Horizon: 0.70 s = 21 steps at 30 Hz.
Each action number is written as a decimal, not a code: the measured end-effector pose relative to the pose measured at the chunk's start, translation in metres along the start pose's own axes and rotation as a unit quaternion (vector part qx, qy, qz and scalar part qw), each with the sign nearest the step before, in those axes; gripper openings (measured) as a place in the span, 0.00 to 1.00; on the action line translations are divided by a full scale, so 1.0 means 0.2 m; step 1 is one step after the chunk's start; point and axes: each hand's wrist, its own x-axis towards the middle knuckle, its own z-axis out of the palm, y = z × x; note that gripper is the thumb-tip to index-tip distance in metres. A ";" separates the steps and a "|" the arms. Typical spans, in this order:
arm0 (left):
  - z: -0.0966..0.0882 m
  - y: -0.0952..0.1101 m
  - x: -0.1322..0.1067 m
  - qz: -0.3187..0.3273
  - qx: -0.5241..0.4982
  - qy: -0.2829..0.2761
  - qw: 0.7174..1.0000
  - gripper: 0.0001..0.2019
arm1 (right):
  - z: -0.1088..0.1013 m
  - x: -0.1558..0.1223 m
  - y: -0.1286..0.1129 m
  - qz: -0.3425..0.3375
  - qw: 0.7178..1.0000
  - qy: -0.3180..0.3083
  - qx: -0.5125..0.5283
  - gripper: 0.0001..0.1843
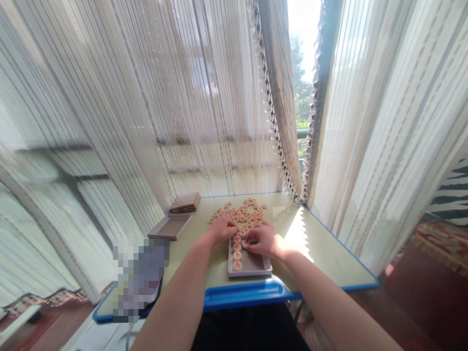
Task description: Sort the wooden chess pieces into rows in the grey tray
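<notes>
A shallow open box (pixel 250 274) lies near the front of the table. Along its left side runs a column of round, pale Chinese chess pieces (pixel 237 255) with red marks. My left hand (pixel 222 229) is over the box's far left corner, fingers closed at a piece by the far end of the column. Just right of that column, my right hand (pixel 266 239) pinches another Chinese chess piece (pixel 245 244) over the box. Beyond both hands, many loose pieces (pixel 239 214) are spread in a scattered heap, and the fingers hide some of them.
The pale table (pixel 329 253) has a blue edge with a molded tray (pixel 244 291) at the front. To the left are an empty box lid (pixel 171 226), a brown folded stack (pixel 185 202) and a blurred-out flat device (pixel 142 278). Sheer curtains (pixel 204 97) hang behind.
</notes>
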 end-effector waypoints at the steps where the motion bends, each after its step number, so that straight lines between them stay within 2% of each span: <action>1: 0.00 0.00 0.00 -0.003 -0.003 -0.002 1.000 0.13 | 0.00 0.00 0.00 0.003 1.000 0.002 0.000 0.09; 21: 0.00 0.02 0.00 -0.021 0.004 -0.016 1.000 0.10 | 0.03 0.02 0.01 -0.041 0.999 0.012 -0.024 0.07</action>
